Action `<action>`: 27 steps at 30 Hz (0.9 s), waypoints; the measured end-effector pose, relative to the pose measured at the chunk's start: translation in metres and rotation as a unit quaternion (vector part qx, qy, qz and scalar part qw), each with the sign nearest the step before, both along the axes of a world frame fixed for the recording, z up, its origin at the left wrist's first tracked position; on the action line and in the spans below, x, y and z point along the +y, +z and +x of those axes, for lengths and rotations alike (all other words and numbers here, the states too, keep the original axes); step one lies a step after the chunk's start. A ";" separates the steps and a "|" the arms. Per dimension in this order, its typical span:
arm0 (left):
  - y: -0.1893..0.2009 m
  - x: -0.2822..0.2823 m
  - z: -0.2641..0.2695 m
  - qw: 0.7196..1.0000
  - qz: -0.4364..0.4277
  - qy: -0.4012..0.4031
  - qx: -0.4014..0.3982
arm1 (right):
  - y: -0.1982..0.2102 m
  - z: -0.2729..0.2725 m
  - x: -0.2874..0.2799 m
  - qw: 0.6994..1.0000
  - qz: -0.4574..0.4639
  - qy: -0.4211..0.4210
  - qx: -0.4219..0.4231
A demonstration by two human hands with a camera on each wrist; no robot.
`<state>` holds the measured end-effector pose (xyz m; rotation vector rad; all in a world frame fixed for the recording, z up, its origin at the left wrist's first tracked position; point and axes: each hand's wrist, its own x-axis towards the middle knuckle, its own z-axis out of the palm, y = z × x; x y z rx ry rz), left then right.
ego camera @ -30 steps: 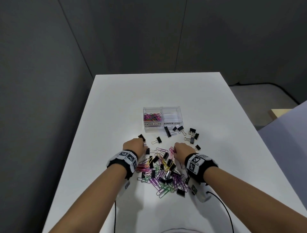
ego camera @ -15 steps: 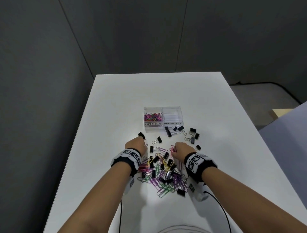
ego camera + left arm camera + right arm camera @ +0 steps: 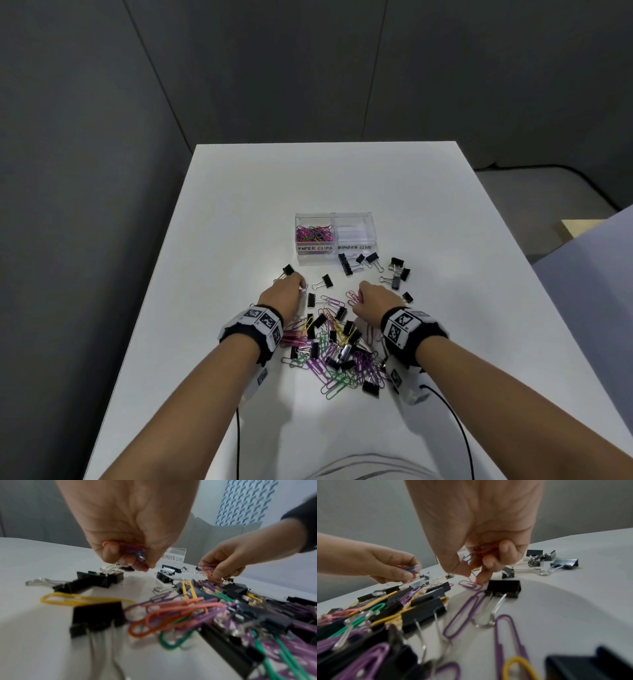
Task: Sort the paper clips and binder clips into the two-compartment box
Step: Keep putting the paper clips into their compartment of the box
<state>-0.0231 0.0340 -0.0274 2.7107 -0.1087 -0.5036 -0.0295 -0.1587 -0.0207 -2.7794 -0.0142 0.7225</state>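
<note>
A clear two-compartment box (image 3: 335,215) stands mid-table; its left half, labelled PAPER CLIPS, holds coloured paper clips (image 3: 313,233), and the right half, labelled BINDER CLIPS, looks empty. A mixed pile of coloured paper clips and black binder clips (image 3: 334,346) lies between my wrists. My left hand (image 3: 286,291) hovers at the pile's far left edge, its curled fingers holding a bunch of paper clips (image 3: 133,550). My right hand (image 3: 371,296) also grips several paper clips (image 3: 485,549), its fingertips (image 3: 482,579) pinching an orange one beside a purple clip (image 3: 470,586) on the table.
Loose black binder clips (image 3: 397,272) lie scattered in front of the box and to its right, one more (image 3: 288,270) by my left hand. The white table (image 3: 239,192) is bounded by grey walls; cables (image 3: 455,431) trail from my wrists.
Both hands have crept forward along the pile toward the box, the left one a little to the right, still gathering paper clips.
</note>
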 end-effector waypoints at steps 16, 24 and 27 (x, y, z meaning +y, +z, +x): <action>0.021 0.033 -0.027 0.996 -0.038 -0.037 0.069 | 0.015 -0.005 -0.026 0.987 0.124 -0.101 0.022; 0.021 0.037 -0.043 0.995 0.037 -0.076 0.060 | 0.008 -0.022 -0.029 0.983 0.133 -0.119 -0.031; 0.020 0.040 -0.041 0.996 0.024 -0.061 0.056 | 0.008 -0.023 -0.029 0.971 0.175 -0.161 -0.025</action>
